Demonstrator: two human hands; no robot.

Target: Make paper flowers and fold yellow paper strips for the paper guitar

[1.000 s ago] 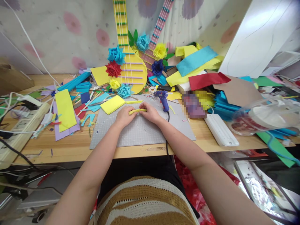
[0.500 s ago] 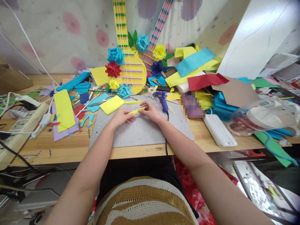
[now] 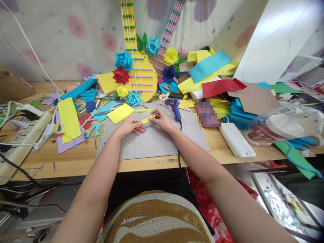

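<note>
Left hand (image 3: 129,127) and right hand (image 3: 162,119) pinch yellow paper (image 3: 147,120).
Toward the tabletop's (image 3: 144,164) right edge, a clear bag (image 3: 259,131) holds something white (image 3: 288,122).

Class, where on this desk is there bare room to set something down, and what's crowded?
Mostly bare: the cutting mat between the yellow strip and the desk's front edge, and wood between the mat and white box. Crowded: behind the mat, with paper flowers and scraps; the glue gun occupies the mat's rear right.

The left hand (image 3: 129,127) has drawn leftward and the yellow strip (image 3: 147,120) slants more steeply.
</note>
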